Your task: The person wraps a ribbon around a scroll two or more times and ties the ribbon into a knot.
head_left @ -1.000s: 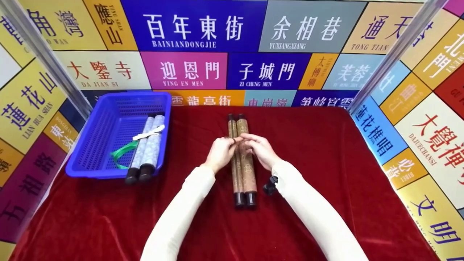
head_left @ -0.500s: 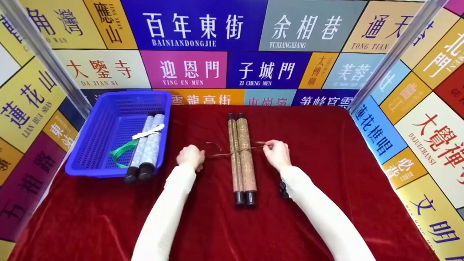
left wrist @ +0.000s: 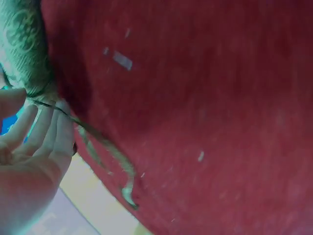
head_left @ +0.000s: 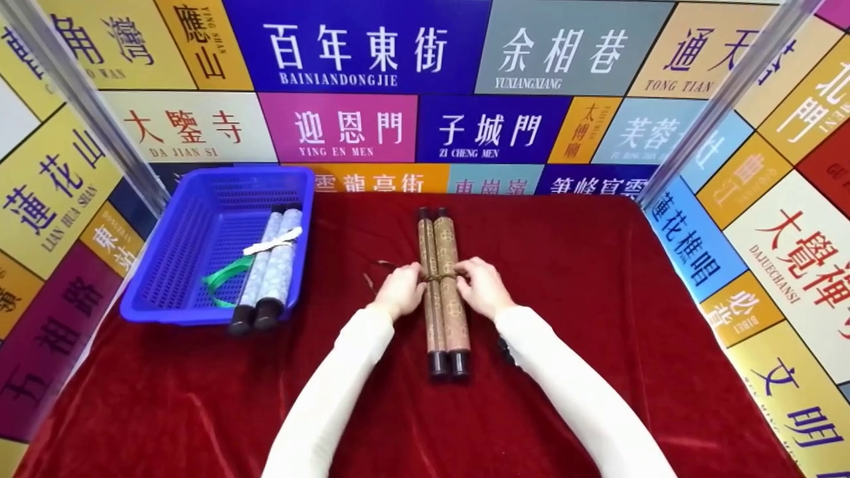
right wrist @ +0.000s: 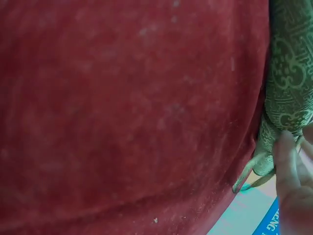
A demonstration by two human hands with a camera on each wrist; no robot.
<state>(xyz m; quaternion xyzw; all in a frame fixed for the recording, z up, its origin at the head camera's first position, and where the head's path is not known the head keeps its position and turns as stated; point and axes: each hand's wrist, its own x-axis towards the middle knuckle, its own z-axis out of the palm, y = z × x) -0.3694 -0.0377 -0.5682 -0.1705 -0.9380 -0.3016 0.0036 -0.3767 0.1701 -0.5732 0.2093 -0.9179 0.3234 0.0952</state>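
Note:
Two brown-gold patterned scrolls (head_left: pixel 448 318) with black end caps lie side by side on the red cloth. A thin brown cord (head_left: pixel 438 277) runs round their middle. At the left side my left hand (head_left: pixel 398 289) pinches the cord near the scrolls. In the left wrist view its fingers (left wrist: pixel 41 129) reach nearly straight to the scroll, and the cord's loose tail (left wrist: pixel 122 164) trails across the cloth. My right hand (head_left: pixel 483 285) pinches the cord at the right side. Loose strands of cord (right wrist: pixel 254 169) show beyond its fingers (right wrist: pixel 287 159) in the right wrist view.
A blue plastic basket (head_left: pixel 143 292) stands at the left. Two pale blue scrolls (head_left: pixel 275 282) tied with a white band (head_left: pixel 272 242) lean in it, beside a green ribbon (head_left: pixel 229 271). Sign-covered panels (head_left: pixel 358 46) close off the back and sides.
Both hands worked together over the scrolls, then drew apart and stretched the cord out sideways. Now they are back against the scrolls' two sides. The scrolls and basket stay in place.

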